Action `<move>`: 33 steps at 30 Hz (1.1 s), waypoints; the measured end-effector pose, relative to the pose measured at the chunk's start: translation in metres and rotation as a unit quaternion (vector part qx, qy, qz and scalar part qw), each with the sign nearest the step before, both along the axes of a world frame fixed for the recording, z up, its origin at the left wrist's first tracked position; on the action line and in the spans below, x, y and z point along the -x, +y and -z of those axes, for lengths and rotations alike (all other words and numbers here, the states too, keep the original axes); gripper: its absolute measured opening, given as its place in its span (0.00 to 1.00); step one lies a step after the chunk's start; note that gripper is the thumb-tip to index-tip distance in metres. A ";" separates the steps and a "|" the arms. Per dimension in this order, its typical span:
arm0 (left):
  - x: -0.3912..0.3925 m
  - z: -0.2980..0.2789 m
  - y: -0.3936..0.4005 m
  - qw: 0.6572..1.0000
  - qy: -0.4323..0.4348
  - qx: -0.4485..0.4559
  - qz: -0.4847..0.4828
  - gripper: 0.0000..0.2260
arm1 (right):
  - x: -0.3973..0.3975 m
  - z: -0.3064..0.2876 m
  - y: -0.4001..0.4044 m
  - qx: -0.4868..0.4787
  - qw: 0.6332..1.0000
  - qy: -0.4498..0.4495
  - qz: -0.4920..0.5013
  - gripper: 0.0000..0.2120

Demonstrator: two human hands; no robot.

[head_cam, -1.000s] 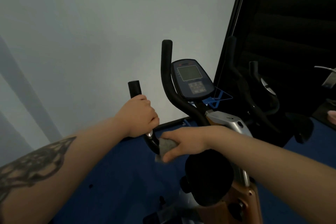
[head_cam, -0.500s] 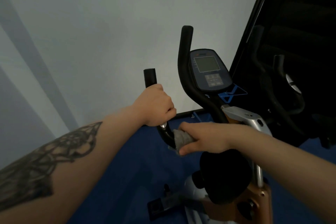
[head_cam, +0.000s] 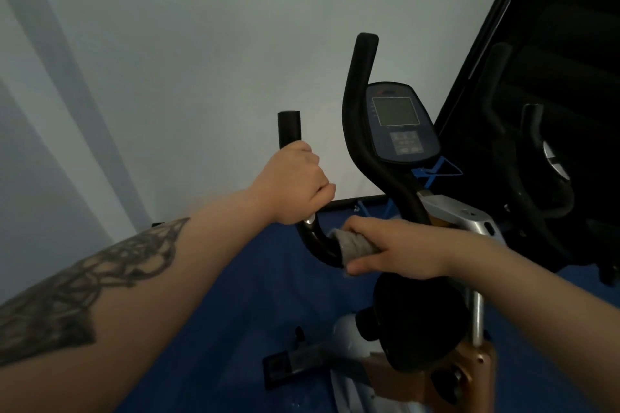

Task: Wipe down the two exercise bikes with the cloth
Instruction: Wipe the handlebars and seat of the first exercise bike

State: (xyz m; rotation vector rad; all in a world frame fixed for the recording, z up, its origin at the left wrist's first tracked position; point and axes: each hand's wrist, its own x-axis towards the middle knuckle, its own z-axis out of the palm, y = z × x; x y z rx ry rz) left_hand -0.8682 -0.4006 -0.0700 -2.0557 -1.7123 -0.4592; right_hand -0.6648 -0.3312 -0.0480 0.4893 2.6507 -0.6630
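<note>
exercise bike sitting ctr-right of frame | left hand curling round left handlebar, mid frame | right hand gripping grey cloth wrapped on bar's lower bend, just below-right of L hand

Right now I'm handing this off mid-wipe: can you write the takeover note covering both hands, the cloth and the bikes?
Left hand: grips the upright left handlebar grip.
Right hand: holds the grey cloth wrapped round the handlebar's lower curve.
Bike: console and right handlebar ahead, seat below the right hand.
Done: cannot tell beyond the curve under the cloth.
Left: rest of this bike, then the second one; dark shapes at right are unclear.
</note>
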 end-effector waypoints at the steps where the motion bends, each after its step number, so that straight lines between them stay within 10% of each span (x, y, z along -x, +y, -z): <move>1: 0.001 0.000 0.000 1.000 -0.006 -0.003 0.000 0.22 | 0.006 0.001 -0.004 -0.015 1.000 -0.002 -0.002 0.15; 33: -0.008 -0.003 -0.007 0.999 -0.036 0.010 -0.026 0.24 | 0.023 0.013 -0.018 -0.009 0.997 0.060 0.049 0.22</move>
